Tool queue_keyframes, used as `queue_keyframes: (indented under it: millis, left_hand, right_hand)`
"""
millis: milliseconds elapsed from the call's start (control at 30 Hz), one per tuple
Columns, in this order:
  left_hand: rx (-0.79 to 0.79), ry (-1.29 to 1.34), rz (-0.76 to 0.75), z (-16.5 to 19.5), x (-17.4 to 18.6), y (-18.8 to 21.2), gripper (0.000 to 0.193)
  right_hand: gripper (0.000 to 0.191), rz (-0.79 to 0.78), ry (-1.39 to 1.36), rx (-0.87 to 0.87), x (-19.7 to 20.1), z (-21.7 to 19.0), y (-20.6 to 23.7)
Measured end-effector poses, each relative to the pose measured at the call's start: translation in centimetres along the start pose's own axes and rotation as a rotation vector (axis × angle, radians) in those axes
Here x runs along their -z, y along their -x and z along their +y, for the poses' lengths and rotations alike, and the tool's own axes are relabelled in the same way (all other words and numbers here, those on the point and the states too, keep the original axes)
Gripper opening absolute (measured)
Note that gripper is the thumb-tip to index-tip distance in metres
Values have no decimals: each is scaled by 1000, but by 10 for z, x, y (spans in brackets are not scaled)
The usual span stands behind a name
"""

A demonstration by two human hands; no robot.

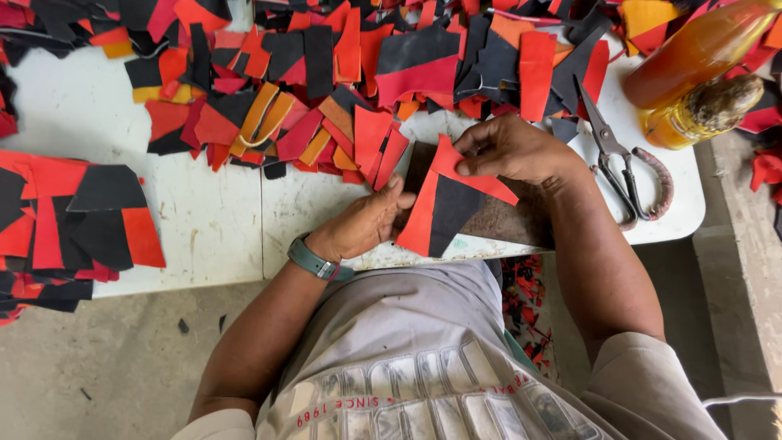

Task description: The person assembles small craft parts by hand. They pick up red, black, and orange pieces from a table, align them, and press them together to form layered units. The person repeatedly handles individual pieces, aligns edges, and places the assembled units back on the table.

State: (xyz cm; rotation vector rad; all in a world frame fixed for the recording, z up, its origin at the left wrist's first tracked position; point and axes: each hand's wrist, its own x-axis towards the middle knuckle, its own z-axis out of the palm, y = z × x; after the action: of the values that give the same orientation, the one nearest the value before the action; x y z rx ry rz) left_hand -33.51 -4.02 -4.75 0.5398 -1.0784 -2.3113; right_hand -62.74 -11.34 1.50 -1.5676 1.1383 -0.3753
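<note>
White bench is being covered with red, black and orange scraps. Red and black pieces are being pinched by closed fingers of left hand and right hand; scissors are lying just beyond the right fingers.

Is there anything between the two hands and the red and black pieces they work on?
Nothing visible. The left hand and the right hand both already touch the red and black pieces, which lie on a dark board.

Your bare forearms, your left hand and right hand without gloves, a teal-grey wristband with a metal clasp at centre frame, a pale grey T-shirt with short sleeves, faded block print along the bottom edge
</note>
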Motion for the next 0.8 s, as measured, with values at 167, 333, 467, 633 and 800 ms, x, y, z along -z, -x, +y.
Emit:
queue_keyframes:
  millis: [167,333,467,633,800]
  left_hand:
    - [-349,511,-206,25,-15,8,85]
    - [-589,414,-182,38,-42,-9,78]
    - [-646,136,230,49,-49,-13,49]
    - [-661,1,371,56,-57,-8,35]
    - [-684,22,357,54,-59,-1,35]
  right_hand:
    - [25,-1,-929,343,-29,-3,27]
    - [30,197,-1131,331,-81,-23,28]
    - [29,237,-1009,431,-87,-38,24]
    - [35,242,-924,438,-92,-44,30]
    - [35,250,-995,399,-96,-34,28]
